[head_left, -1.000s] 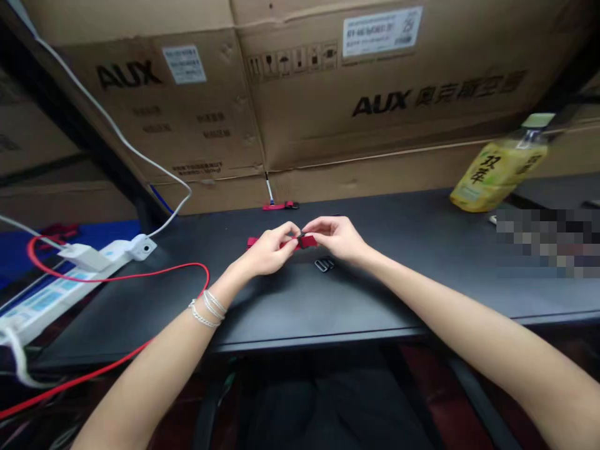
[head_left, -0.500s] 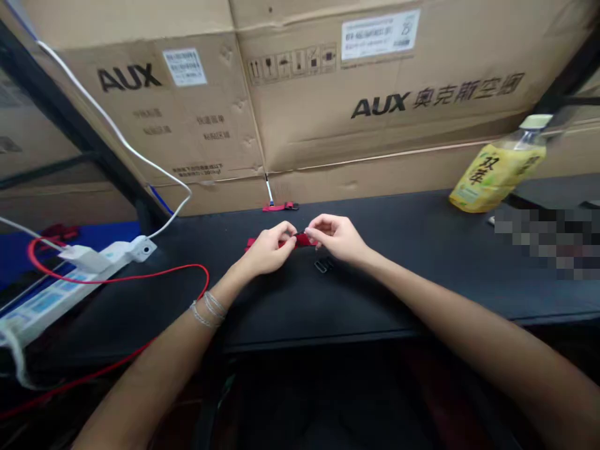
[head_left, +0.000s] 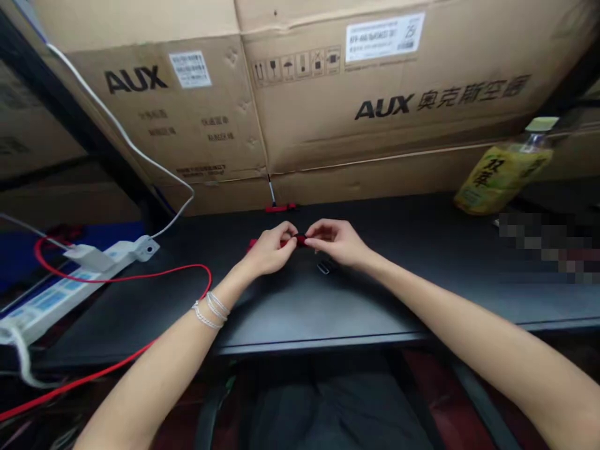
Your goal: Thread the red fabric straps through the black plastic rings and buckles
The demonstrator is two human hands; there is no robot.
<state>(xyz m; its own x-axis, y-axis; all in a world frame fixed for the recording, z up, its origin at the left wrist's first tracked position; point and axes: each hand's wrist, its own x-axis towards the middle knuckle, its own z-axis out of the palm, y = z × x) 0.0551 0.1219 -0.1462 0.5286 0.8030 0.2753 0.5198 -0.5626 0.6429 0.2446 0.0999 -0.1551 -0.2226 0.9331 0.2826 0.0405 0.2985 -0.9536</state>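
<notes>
My left hand (head_left: 272, 250) is closed, thumb and forefinger pinching a short red strap (head_left: 252, 244) just above the black tabletop. Part of the strap sticks out behind that hand; most of it is covered by fingers. My right hand (head_left: 341, 242) pinches the other side, its fingertips at a small black piece (head_left: 301, 237), which looks like a buckle on the strap. Below the right hand lie loose black slide buckles (head_left: 324, 267), partly hidden. Against the boxes lies another red strap with a black buckle (head_left: 280, 207), a thin white-and-dark stick (head_left: 271, 190) standing beside it.
Cardboard boxes (head_left: 309, 137) wall off the back of the black table (head_left: 281, 319). A white power strip (head_left: 60, 290) with a red cable (head_left: 159, 273) and a white cable (head_left: 117, 128) is at left. A yellow drink bottle (head_left: 504, 172) leans at right.
The hands stay in nearly the same place. My right fingertips have come down a little and now pinch the strap beside the black piece. The view has shifted slightly.
</notes>
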